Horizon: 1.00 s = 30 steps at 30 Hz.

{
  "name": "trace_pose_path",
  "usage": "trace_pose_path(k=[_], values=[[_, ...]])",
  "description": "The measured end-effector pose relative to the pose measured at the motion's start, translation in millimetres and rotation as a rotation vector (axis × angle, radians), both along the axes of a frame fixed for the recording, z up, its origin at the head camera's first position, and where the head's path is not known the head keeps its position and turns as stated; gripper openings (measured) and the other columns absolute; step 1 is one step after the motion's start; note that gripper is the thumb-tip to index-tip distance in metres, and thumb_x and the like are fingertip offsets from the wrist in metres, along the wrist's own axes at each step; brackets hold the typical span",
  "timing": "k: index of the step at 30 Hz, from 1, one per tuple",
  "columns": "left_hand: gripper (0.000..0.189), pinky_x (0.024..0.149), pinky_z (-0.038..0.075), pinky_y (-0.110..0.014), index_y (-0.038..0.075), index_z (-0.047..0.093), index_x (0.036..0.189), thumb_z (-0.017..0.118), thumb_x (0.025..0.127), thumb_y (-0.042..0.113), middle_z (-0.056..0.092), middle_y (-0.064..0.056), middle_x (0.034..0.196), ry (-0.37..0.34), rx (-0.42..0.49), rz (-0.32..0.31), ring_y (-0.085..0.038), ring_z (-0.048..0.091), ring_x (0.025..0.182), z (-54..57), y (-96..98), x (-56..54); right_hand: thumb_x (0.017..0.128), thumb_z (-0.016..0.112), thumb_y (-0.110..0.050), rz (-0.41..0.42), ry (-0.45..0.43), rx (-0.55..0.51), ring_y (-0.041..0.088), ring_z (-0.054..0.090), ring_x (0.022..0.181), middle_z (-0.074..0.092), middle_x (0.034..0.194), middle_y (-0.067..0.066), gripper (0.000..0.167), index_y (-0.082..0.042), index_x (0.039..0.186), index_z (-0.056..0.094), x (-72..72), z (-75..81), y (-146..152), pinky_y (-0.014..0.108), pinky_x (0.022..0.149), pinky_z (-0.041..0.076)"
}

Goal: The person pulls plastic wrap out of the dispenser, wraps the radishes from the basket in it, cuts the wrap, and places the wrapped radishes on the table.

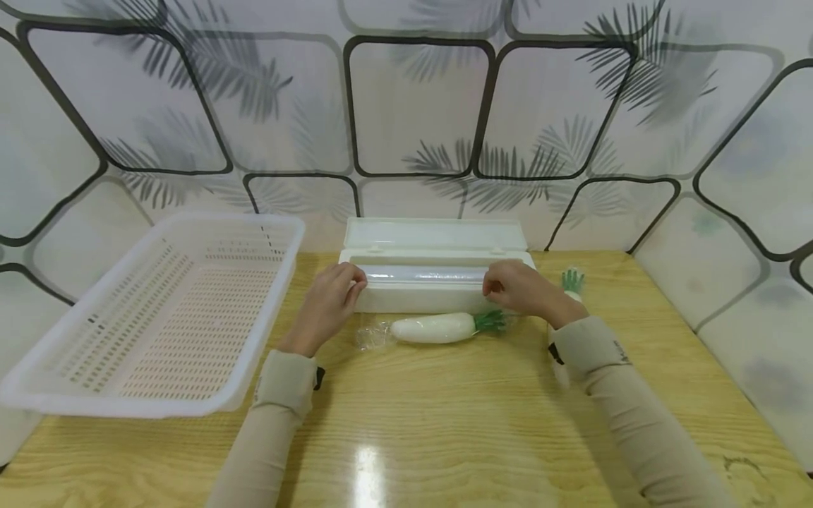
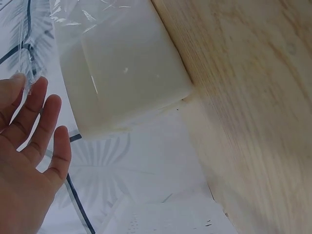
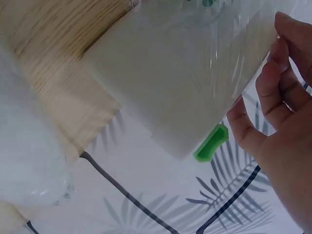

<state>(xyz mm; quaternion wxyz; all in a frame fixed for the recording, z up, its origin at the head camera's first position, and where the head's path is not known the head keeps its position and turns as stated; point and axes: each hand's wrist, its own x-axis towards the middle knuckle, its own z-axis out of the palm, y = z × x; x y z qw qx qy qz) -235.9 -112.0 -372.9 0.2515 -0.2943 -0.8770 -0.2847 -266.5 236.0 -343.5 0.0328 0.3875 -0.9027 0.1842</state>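
Observation:
Plastic wrap (image 1: 425, 274) stretches over the front of a white wrap dispenser box (image 1: 413, 300), whose lid (image 1: 435, 234) stands raised. Between thumb and index finger my left hand (image 1: 327, 303) pinches the film's left side; its other fingers spread loosely in the left wrist view. At the right end of the box, my right hand (image 1: 524, 289) pinches the film's other side. A small green slider (image 3: 212, 144) sits at the box end by that hand. Directly before the box lies a white radish (image 1: 435, 328) with green stalks, clear film around it.
A white slotted plastic basket (image 1: 238, 353) takes up the left of the wooden table (image 1: 406, 423). Partly hidden behind the right forearm, a second radish (image 1: 573, 282) lies to the right of the box. A patterned wall covering (image 1: 419, 106) rises behind.

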Motion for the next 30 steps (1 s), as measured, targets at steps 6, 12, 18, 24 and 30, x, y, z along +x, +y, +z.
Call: trace_pose_path(k=[6, 12, 18, 24, 30], values=[[0.006, 0.088, 0.051, -0.049, -0.003, 0.061, 0.095, 0.065, 0.093, -0.007, 0.067, -0.016, 0.095, -0.008, 0.004, 0.010, -0.034, 0.062, 0.091, -1.2, -1.8, 0.0, 0.087, 0.069, 0.010, -0.002, 0.001, -0.074, 0.021, 0.058, 0.074, 0.062, 0.079, 0.002, 0.017, -0.006, 0.081, 0.067, -1.7, -3.4, 4.0, 0.043, 0.069, 0.051], [0.006, 0.088, 0.051, -0.048, -0.003, 0.061, 0.095, 0.066, 0.093, -0.007, 0.067, -0.016, 0.096, -0.004, 0.003, 0.013, -0.035, 0.062, 0.093, -1.8, -3.2, 0.2, 0.088, 0.071, 0.006, -0.011, -0.060, -0.085, 0.014, 0.056, 0.070, 0.063, 0.078, -0.001, 0.013, -0.005, 0.083, 0.067, 0.2, -1.5, 9.0, 0.038, 0.065, 0.051], [0.007, 0.087, 0.051, -0.048, -0.004, 0.061, 0.095, 0.066, 0.093, -0.007, 0.067, -0.017, 0.095, -0.008, 0.000, -0.001, -0.035, 0.063, 0.092, 0.1, -3.3, 1.1, 0.088, 0.074, 0.003, -0.041, -0.107, -0.081, 0.017, 0.059, 0.073, 0.065, 0.081, 0.000, 0.005, 0.000, 0.088, 0.070, 6.3, 2.3, 21.1, 0.039, 0.067, 0.052], [0.007, 0.086, 0.051, -0.047, -0.003, 0.060, 0.095, 0.066, 0.093, -0.007, 0.066, -0.016, 0.095, -0.021, -0.002, 0.002, -0.035, 0.061, 0.092, 0.9, -3.6, 3.3, 0.089, 0.074, 0.002, -0.106, -0.121, -0.116, 0.021, 0.062, 0.077, 0.067, 0.083, 0.001, 0.005, 0.000, 0.089, 0.069, 11.9, 7.0, 36.9, 0.040, 0.071, 0.053], [0.007, 0.086, 0.052, -0.047, -0.002, 0.061, 0.095, 0.067, 0.093, -0.006, 0.067, -0.016, 0.096, -0.027, -0.017, 0.022, -0.034, 0.062, 0.093, -0.1, -3.1, 5.9, 0.089, 0.075, 0.000, -0.108, -0.089, -0.143, 0.015, 0.059, 0.072, 0.064, 0.079, -0.005, 0.009, -0.006, 0.085, 0.070, 19.7, 9.0, 45.0, 0.034, 0.066, 0.051]])
